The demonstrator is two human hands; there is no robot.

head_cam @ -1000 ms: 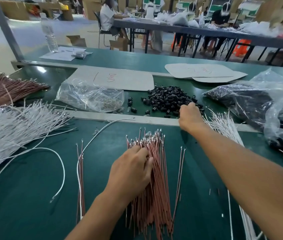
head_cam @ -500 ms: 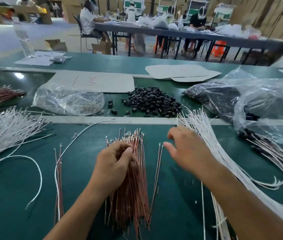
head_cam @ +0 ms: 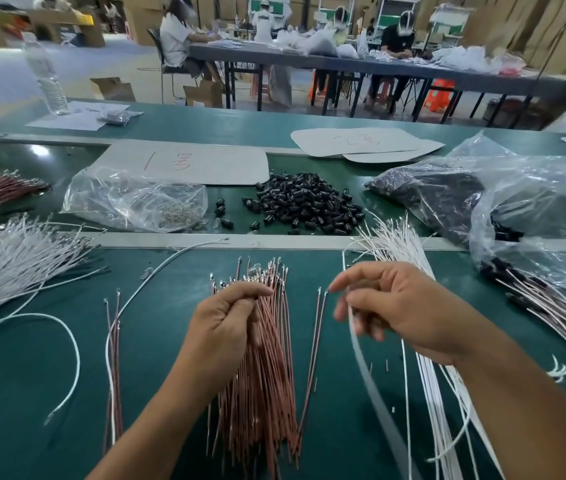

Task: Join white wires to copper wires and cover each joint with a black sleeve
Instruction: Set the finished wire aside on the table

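Observation:
A bundle of copper wires lies lengthwise on the green mat, and my left hand grips its upper part, thumb over the strands. To its right, my right hand hovers above the mat with its fingers curled round a blurred white wire that trails toward me. More white wires fan out just behind that hand. A heap of black sleeves sits beyond the metal rail. Whether my right hand also holds a sleeve is hidden.
A second pile of white wires lies at left, with a loose white wire and a joined pair near it. A clear bag of metal terminals sits behind. Sleeved wires and big plastic bags fill the right.
My right hand came back from the black sleeve heap to the mat beside the copper bundle and now has a white wire in its fingers. My left hand stayed on the bundle.

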